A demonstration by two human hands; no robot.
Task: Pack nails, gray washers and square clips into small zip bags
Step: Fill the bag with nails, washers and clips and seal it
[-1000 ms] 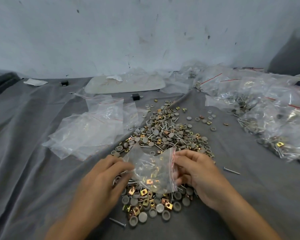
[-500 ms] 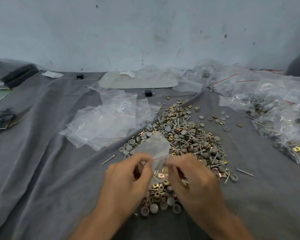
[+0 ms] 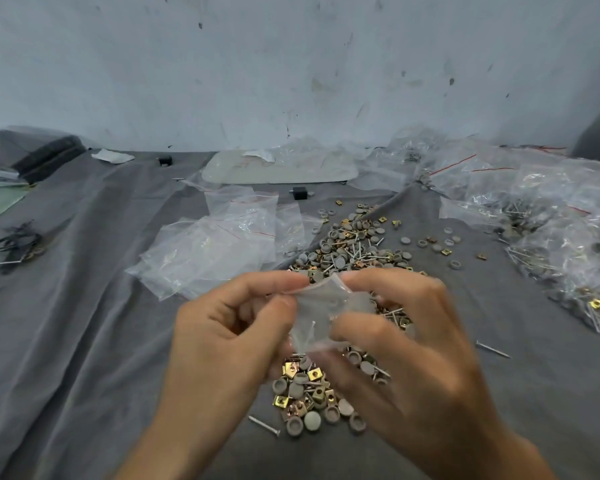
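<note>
While you held the bag (image 3: 323,303) up between both hands, it hung just above the near part of the pile (image 3: 347,251), level with your fingertips. Your left hand (image 3: 229,327) pinched its left edge between thumb and forefinger, with the other fingers curled underneath. Your right hand (image 3: 406,341) gripped its right side, thumb across the front and fingers folded over the top. The bag was crumpled between them, and one nail (image 3: 311,330) showed through the plastic in its lower half. What else it held could not be made out, because the film was blurred and your right thumb covered part of it. Nor could you tell from this view whether the zip stood open or closed. Below your hands, washers (image 3: 312,420) and clips (image 3: 314,374) lay on the cloth (image 3: 84,341), and your hands hid the middle of the pile. A loose nail (image 3: 493,350) lay on the cloth just right of your right hand. Empty bags (image 3: 215,244) lay beyond your left hand, apart from it. Filled bags (image 3: 551,220) were heaped at the far right, cut off by the frame's edge, their contents mostly a glare of plastic.
</note>
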